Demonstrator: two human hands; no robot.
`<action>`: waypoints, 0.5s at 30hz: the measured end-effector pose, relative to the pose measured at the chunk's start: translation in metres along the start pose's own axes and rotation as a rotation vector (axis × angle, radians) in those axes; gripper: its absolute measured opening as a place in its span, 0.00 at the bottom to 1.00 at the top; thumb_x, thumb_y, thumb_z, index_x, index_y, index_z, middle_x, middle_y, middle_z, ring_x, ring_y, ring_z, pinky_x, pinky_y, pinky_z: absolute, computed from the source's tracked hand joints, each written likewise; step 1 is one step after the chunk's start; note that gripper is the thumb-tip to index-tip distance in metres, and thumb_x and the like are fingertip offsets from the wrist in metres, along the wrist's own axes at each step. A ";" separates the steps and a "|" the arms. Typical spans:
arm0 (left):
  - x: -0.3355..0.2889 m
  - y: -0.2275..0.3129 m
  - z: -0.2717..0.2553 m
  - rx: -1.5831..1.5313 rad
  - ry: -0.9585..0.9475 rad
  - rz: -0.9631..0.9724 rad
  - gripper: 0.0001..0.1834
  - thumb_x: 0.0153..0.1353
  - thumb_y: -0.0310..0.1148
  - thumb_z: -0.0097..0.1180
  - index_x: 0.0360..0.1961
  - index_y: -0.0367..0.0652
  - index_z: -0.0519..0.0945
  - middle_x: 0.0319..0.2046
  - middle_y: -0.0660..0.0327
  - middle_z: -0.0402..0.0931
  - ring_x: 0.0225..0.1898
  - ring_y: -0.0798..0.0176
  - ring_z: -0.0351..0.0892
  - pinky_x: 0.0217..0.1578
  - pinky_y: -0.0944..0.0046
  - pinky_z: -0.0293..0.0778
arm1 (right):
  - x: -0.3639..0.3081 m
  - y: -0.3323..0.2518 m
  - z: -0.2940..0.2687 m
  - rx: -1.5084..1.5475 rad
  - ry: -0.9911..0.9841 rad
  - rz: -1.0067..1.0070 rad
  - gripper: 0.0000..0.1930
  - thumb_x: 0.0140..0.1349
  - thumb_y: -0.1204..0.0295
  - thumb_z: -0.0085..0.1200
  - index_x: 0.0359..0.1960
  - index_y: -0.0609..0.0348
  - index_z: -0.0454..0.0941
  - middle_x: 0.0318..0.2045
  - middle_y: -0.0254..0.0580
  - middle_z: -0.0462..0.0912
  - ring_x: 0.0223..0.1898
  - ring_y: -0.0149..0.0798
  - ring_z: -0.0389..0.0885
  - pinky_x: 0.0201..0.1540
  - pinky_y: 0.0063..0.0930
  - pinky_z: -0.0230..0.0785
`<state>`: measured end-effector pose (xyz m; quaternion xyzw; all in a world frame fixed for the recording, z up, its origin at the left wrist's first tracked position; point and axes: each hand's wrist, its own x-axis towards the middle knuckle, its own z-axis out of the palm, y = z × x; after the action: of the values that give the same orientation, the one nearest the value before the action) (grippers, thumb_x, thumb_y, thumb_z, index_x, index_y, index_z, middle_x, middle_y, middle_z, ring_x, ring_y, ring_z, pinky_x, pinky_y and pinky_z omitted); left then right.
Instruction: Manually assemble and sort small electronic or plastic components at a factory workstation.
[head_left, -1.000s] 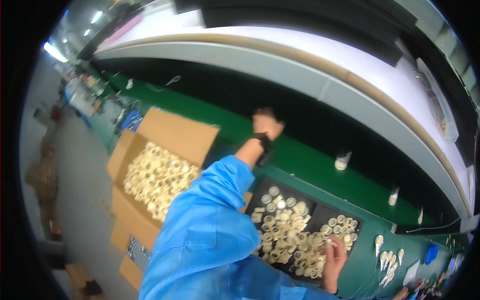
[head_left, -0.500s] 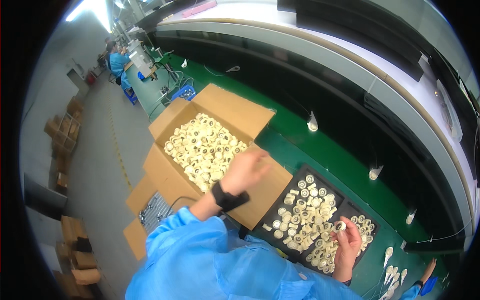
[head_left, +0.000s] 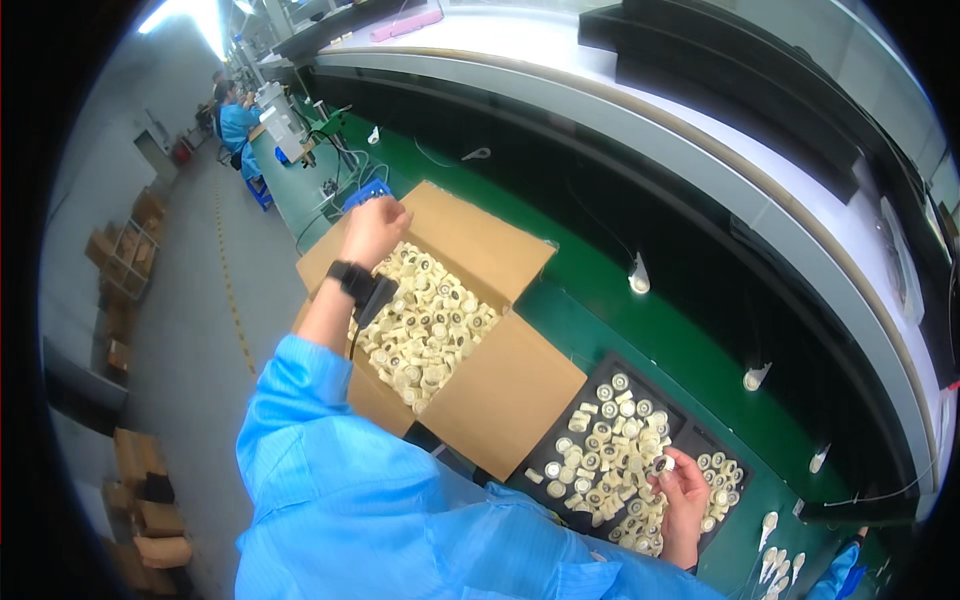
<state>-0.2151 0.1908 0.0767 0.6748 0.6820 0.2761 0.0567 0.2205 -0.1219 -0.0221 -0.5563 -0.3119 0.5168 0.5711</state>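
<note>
My left hand [head_left: 376, 232] reaches over the far left edge of an open cardboard carton [head_left: 510, 390], beside a blue bin [head_left: 366, 192] of small parts. Its fingers look curled in; whatever they may hold is hidden. The carton is full of cream wheel-like parts [head_left: 440, 310], round with metallic or dark centres. Above a black tray [head_left: 690, 412], my right hand [head_left: 684, 498] grips one cream wheel-like part [head_left: 663, 464] between thumb and fingers. More such parts [head_left: 600, 450] lie heaped in the tray's compartments.
Several white teardrop-shaped pieces with thin cords [head_left: 639, 275] lie along the green bench [head_left: 590, 320]. A machine [head_left: 282, 120] stands at the far left, with a person in blue [head_left: 238, 125] beyond. Another person's blue sleeve [head_left: 835, 575] shows at lower right.
My left hand has swung from the carton's near right flap to its far left edge, beside the blue bin. My right hand has shifted slightly left, still gripping the wheel-like part.
</note>
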 end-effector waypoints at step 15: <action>-0.036 -0.077 0.149 0.150 0.054 -0.023 0.21 0.47 0.32 0.63 0.43 0.39 0.74 0.39 0.47 0.75 0.43 0.43 0.74 0.42 0.50 0.71 | 0.043 0.000 0.049 -0.076 0.061 0.118 0.19 0.58 0.81 0.53 0.52 0.65 0.73 0.32 0.33 0.79 0.34 0.26 0.78 0.39 0.18 0.70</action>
<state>-0.2140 0.2063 -0.0941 0.6615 0.7099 0.2416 -0.0092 0.1863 -0.0666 -0.0227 -0.6104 -0.2803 0.5203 0.5273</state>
